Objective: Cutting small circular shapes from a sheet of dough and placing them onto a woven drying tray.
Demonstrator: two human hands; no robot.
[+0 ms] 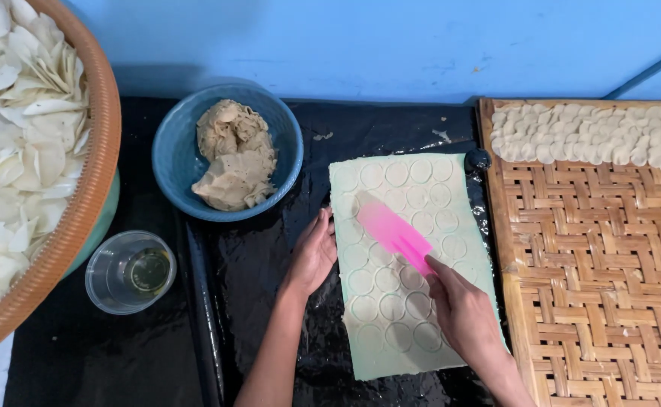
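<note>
right hand grips a flat pink plastic scraper, blade lying on a pale rectangular dough sheet stamped with circles. the sheet rests on a black plastic-covered surface. left hand open, fingers flat against the sheet's left edge. blue bowl of tan dough scraps behind; woven bamboo tray just right; clear plastic cup well left.

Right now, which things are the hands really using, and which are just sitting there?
In use:
- rolled dough sheet with circles cut in it
- pink scraper, held by the right hand
- left hand, resting on the sheet's edge

Just sitting there:
- blue bowl of dough scraps
- clear cup
- woven tray with cut rounds
- basket of white chips
</note>
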